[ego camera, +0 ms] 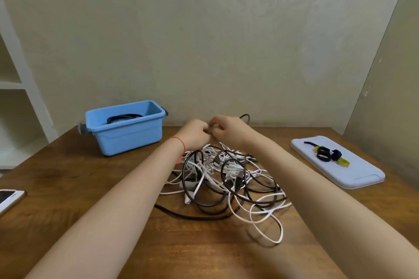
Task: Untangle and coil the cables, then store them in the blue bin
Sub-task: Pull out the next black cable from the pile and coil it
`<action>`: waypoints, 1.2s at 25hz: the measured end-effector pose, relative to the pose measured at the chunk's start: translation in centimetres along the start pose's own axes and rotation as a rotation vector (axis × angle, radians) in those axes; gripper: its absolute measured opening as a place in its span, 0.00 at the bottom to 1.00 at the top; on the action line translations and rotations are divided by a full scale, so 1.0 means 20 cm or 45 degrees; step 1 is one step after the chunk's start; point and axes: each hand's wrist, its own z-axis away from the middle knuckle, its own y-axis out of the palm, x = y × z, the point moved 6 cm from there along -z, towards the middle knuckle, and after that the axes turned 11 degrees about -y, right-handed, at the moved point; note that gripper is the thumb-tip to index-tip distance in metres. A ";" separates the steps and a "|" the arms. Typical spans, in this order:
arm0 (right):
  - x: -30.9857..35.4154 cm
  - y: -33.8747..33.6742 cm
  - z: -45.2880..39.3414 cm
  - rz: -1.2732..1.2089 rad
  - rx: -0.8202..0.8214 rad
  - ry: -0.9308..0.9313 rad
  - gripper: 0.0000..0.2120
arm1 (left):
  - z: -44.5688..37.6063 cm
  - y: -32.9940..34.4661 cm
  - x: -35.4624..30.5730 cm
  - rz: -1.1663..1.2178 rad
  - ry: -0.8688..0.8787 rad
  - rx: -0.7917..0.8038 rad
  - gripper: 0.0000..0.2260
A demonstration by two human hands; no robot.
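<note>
A tangle of white and black cables [226, 179] lies in the middle of the wooden table. My left hand [195, 131] and my right hand [226, 128] meet just above the far side of the heap, fingers closed together on a cable strand that I can barely see. A black loop [246, 117] shows behind my right hand. The blue bin [127, 136] stands at the back left, apart from the heap, with a coiled black cable [123, 118] inside it.
The bin's pale lid [353, 172] lies at the right with black and yellow cable ties [328, 154] on it. A phone [9, 198] rests at the table's left edge. White shelves [15, 84] stand at the far left; the wall is close behind.
</note>
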 end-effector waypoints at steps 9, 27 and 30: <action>-0.07 -0.36 0.01 -0.585 -0.927 0.021 0.08 | 0.04 0.01 0.13 0.458 0.028 0.062 0.06; 0.17 -0.18 0.02 0.492 -0.552 -0.411 0.31 | 0.03 -0.18 -0.15 -0.051 0.066 -0.234 0.10; 0.08 -0.08 -0.02 0.234 -0.225 -0.259 0.22 | 0.04 -0.18 -0.10 0.026 0.080 -0.339 0.09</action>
